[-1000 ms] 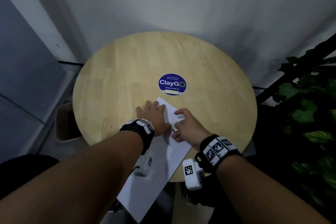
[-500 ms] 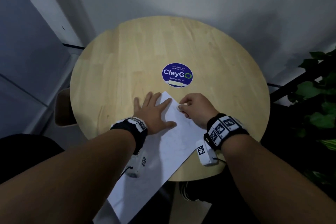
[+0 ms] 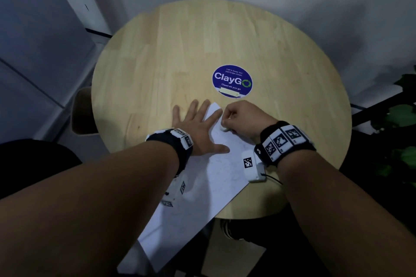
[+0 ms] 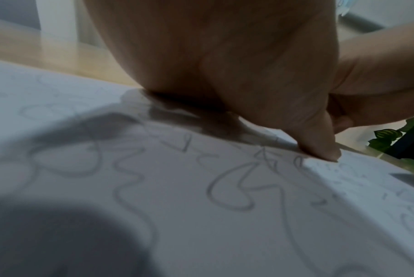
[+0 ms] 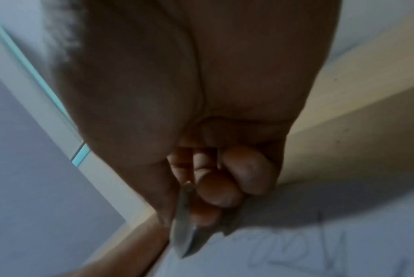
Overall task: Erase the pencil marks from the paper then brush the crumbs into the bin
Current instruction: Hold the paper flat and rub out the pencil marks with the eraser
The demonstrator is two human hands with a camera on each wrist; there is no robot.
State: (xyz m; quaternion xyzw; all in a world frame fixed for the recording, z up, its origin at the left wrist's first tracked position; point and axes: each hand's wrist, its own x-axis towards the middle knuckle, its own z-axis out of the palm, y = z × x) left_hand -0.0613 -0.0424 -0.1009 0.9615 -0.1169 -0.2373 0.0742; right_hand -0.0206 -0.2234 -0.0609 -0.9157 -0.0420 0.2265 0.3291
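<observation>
The head view looks steeply down from above the round table [image 3: 225, 36]. Both wrist views sit low and very close, facing along the fingers; all three share the paper [image 3: 225, 171].

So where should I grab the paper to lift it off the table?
Take the paper by its near end, coming from below the table edge: that part overhangs freely, so fingers can pinch both faces, while the far end lies flat under the left hand.

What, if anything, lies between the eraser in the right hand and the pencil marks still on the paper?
Nothing visible. The right hand pinches the eraser on the paper; the left hand presses the sheet's left edge, clear of the marks.
</observation>
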